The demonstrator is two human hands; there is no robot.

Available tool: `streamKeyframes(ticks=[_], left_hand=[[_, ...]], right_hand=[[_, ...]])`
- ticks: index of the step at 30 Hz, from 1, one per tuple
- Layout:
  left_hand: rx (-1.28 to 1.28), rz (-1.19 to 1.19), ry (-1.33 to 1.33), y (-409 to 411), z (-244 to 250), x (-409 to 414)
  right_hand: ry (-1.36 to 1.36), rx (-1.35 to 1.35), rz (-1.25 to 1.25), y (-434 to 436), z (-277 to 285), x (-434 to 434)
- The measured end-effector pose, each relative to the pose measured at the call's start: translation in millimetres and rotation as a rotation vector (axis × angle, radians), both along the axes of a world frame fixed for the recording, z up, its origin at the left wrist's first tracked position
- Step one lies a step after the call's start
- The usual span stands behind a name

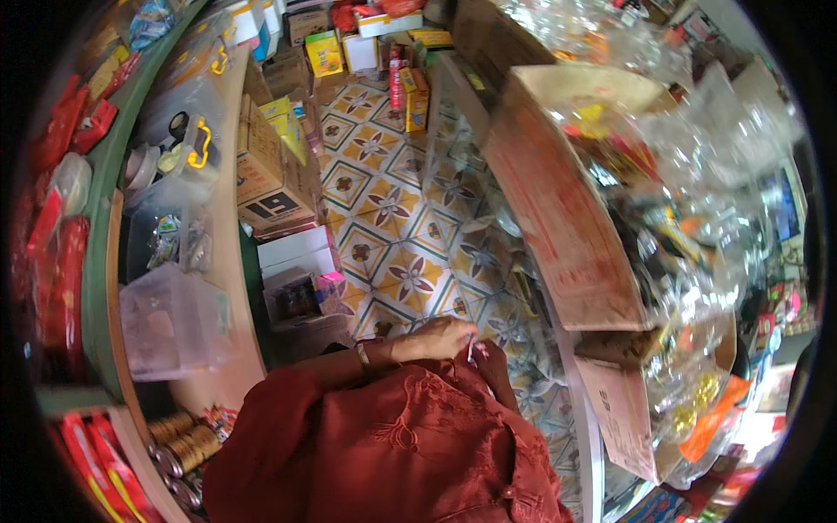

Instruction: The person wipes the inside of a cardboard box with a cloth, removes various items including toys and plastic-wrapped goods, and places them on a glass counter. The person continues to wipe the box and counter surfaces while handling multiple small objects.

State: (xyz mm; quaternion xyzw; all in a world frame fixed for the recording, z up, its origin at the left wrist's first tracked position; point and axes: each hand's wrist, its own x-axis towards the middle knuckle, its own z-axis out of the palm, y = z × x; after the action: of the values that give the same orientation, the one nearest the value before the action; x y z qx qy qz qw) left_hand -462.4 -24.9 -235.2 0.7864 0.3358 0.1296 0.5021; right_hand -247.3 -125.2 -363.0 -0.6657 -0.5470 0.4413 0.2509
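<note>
My left hand (439, 340) reaches in front of the red garment, with a bracelet at its wrist and its fingers curled. Close beside it is my right hand (485, 359), near the lower front of the garment (405, 451). A small whitish thing (471, 346) shows between the fingertips of the two hands. It is too small and blurred to name, and which hand grips it cannot be told. Beneath the hands lies the patterned tile floor (392, 242).
Shelves with clear plastic bins (173, 320) and cans (189, 451) line the left side. Cardboard boxes (271, 170) stand along the floor there. On the right, large open cartons (562, 222) hold plastic-wrapped goods above a glass panel. A yellow box (415, 101) stands at the aisle's far end.
</note>
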Motion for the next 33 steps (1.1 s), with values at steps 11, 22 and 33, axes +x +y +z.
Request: streamKeyframes(ticks=[11, 22, 33], left_hand=[[-0.038, 0.685, -0.194, 161.2, -20.0, -164.9], [-0.331, 0.929, -0.251, 396.6, -3.2, -244.5], [-0.143, 0.662, -0.265, 712.0, 9.4, -282.0]], right_hand=[[0.054, -0.083, 0.647, 358.4, 12.3, -224.1], [0.024, 0.231, 0.827, 664.6, 7.6, -401.8], [-0.006, 0.469, 0.144, 1027.9, 68.1, -350.1]])
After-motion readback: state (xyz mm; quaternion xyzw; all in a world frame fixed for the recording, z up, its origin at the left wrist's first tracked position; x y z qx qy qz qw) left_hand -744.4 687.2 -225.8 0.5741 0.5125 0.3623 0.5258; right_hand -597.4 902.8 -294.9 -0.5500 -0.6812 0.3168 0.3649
